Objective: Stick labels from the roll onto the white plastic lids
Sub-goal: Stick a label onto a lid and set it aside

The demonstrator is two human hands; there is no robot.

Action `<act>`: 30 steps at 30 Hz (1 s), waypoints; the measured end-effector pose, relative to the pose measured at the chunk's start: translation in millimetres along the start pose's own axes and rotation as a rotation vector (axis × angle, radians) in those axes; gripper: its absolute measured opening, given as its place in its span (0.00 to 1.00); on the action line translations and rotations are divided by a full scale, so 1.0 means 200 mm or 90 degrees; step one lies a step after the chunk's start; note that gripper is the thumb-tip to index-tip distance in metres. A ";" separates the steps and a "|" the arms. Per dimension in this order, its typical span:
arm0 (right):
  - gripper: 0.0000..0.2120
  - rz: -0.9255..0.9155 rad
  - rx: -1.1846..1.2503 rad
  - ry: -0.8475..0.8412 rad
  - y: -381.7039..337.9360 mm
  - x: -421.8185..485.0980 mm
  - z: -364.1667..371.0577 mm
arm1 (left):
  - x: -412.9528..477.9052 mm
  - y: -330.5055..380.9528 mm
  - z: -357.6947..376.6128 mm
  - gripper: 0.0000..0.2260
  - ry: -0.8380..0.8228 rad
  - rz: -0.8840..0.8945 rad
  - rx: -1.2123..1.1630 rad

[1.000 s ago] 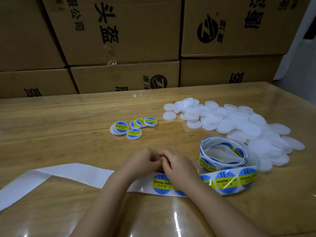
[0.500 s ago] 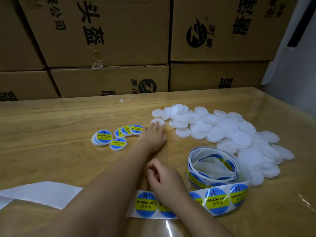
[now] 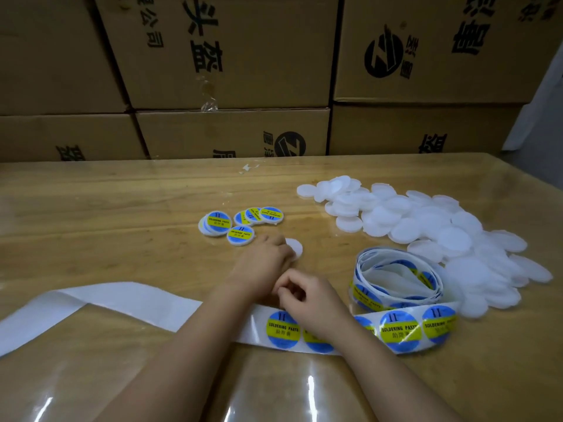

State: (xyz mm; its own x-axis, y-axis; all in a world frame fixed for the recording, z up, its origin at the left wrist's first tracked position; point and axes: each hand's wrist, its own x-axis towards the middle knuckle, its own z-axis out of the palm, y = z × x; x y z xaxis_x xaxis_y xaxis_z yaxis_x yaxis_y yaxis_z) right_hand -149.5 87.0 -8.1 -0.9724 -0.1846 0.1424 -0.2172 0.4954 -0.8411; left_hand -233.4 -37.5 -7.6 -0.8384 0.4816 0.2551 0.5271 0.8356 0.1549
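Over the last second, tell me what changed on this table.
The left hand reached out to the pile of plain lids, then drew back toward the label strip, bringing one white lid along; that lid now lies apart from the pile. The right hand stayed curled over the strip. The roll and labelled lids are unchanged.

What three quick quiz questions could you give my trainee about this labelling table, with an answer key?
1. True or false: every lid in view already carries a label.
2. Fill in: the label strip beside the right hand reads SOLDERING ____.
3. What touches the single plain lid lying near the labelled lids? A: the left hand. B: the right hand. C: nothing.
Key: 1 false, since a pile of plain lids remains; 2 PASTE; 3 A.
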 end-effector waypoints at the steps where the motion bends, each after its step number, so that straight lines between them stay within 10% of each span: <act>1: 0.12 0.001 0.010 0.003 0.00 0.00 0.00 | -0.05 -0.01 0.00 0.11 0.011 -0.020 -0.041; 14: 0.11 0.004 0.013 0.001 0.01 0.00 0.00 | -0.28 0.01 0.02 0.05 0.103 -0.097 -0.079; 21: 0.08 0.034 0.068 0.032 0.02 0.04 0.00 | -0.25 -0.03 -0.03 0.22 0.067 -0.146 -0.386; 30: 0.07 0.054 0.104 0.093 0.05 0.06 0.00 | -0.26 0.03 -0.01 0.05 0.097 -0.070 -0.158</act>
State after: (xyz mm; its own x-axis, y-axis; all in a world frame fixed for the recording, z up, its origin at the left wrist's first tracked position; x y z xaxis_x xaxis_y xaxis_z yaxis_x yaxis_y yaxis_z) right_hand -163.9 89.0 -15.1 -0.9912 -0.0175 0.1313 -0.1289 0.3570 -0.9252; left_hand -187.1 -58.2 -16.9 -0.8714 0.3315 0.3616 0.4684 0.7812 0.4127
